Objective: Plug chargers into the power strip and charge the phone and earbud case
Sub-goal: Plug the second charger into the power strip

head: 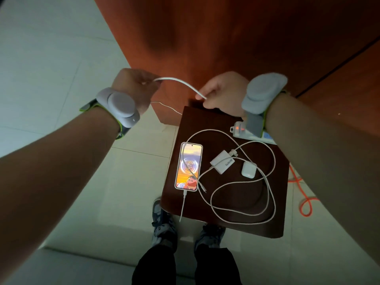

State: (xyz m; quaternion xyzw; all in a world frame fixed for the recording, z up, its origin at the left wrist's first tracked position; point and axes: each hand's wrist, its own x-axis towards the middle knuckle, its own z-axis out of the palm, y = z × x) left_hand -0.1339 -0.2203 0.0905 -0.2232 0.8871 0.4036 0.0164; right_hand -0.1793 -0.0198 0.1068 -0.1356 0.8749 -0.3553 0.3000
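Both hands are raised over the far edge of the small dark wooden table (226, 202): the left hand (133, 87) and right hand (222, 93) each pinch a white cable (178, 83) stretched between them. To do this well, I'd follow the cable to its free plug without dragging the rest. One lit phone (188, 166), one white charger brick (222, 161), one white earbud case (248, 170) and one white power strip (246, 132) lie below.

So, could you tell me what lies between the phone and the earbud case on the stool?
In the head view, the white charger brick lies between the phone and the earbud case, with loops of white cable around it.
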